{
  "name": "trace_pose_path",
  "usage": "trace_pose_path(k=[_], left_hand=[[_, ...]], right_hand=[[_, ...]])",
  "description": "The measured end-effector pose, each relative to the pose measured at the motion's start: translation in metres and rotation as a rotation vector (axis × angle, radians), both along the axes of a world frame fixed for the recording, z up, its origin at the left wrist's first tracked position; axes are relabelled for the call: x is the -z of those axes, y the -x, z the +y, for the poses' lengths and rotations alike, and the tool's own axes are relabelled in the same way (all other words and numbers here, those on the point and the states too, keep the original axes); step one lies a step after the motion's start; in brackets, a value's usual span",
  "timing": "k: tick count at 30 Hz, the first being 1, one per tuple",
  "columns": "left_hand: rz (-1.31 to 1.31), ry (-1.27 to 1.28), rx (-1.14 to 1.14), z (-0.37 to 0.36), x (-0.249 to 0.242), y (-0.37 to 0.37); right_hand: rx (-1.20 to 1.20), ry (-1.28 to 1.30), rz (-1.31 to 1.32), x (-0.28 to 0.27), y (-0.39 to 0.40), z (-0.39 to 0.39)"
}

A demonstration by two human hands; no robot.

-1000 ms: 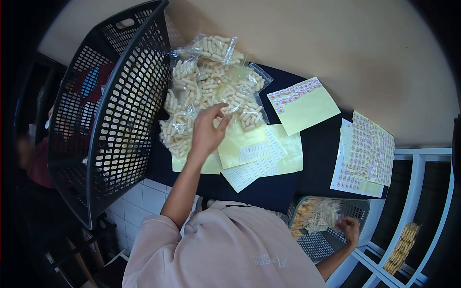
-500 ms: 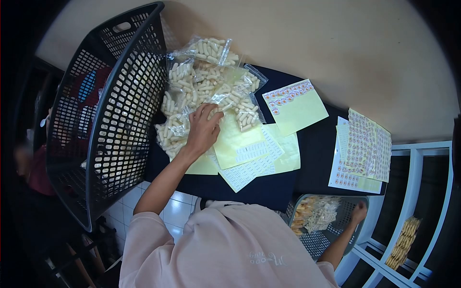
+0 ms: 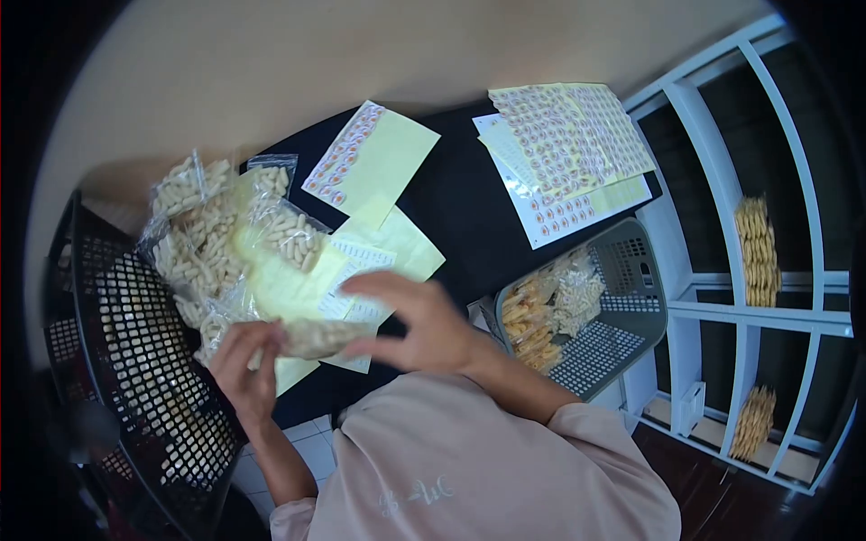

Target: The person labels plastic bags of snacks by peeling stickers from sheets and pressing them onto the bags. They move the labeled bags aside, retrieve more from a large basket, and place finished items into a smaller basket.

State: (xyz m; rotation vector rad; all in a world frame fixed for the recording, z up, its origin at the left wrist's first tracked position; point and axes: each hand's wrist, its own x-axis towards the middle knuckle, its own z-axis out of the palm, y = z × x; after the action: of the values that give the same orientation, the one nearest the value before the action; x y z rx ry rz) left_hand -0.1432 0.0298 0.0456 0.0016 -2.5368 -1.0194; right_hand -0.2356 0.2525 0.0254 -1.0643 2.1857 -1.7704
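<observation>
My left hand [image 3: 244, 365] pinches one end of a clear plastic bag of pale finger-shaped snacks [image 3: 316, 339], held low over the front of the table. My right hand [image 3: 424, 323], smeared by motion, has thumb and fingers spread apart at the bag's other end. Behind them lies a pile of similar snack bags [image 3: 203, 243]. Yellow backing sheets [image 3: 275, 287] lie against the pile, and a sheet of small printed labels [image 3: 361, 261] is partly hidden beneath my right hand.
A tall dark perforated basket [image 3: 149, 352] stands at the left. At the right, a grey basket [image 3: 622, 338] holds bagged snacks. Round-sticker sheets [image 3: 577, 135] and a partly used sticker sheet [image 3: 383, 158] lie farther back. White shelving [image 3: 722, 316] stands beyond.
My right hand has come out of the grey basket and over to the table. My left hand has drawn a bag from the pile toward me. The view has turned rightward.
</observation>
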Motion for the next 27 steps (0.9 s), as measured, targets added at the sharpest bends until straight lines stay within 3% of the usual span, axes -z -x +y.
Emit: trace_pose_path(k=[1,2,4,5,6,9,12,14,18,21,23,27], left_hand=[[0.013,-0.085,0.102,0.006,0.003,-0.001],[0.042,-0.152,0.081,0.018,0.006,-0.001],[-0.012,-0.211,0.116,0.019,0.009,-0.001],[-0.072,-0.471,-0.007,0.023,0.016,-0.001],[-0.131,-0.727,-0.139,0.024,0.024,-0.002],[-0.119,-0.950,-0.106,0.023,0.041,0.007],[-0.084,-0.942,0.008,0.037,0.052,0.009],[-0.011,-0.942,-0.098,0.048,0.049,0.012],[0.088,-0.748,-0.147,0.039,0.041,0.004],[0.003,-0.517,-0.013,0.035,0.036,-0.004],[-0.037,-0.529,0.027,0.032,0.035,-0.012],[-0.108,-0.557,0.086,0.028,0.041,-0.021]], right_hand=[[-0.103,-0.006,-0.118,-0.008,-0.009,-0.010],[-0.169,0.011,-0.107,-0.002,-0.014,-0.018],[-0.244,-0.007,-0.340,0.002,-0.014,-0.023],[-0.248,0.000,-0.340,0.003,-0.011,-0.022],[-0.139,0.005,-0.416,0.002,-0.009,-0.018],[0.038,0.177,-0.591,0.027,-0.006,-0.018],[0.051,0.278,-0.750,0.021,-0.004,-0.018],[0.021,0.198,-0.757,0.018,-0.004,-0.019],[-0.159,0.062,-0.617,0.018,0.001,-0.022],[-0.260,-0.081,-0.449,0.001,0.007,-0.027],[-0.356,-0.134,-0.259,-0.004,0.007,-0.033],[-0.474,-0.157,-0.210,0.001,0.001,-0.042]])
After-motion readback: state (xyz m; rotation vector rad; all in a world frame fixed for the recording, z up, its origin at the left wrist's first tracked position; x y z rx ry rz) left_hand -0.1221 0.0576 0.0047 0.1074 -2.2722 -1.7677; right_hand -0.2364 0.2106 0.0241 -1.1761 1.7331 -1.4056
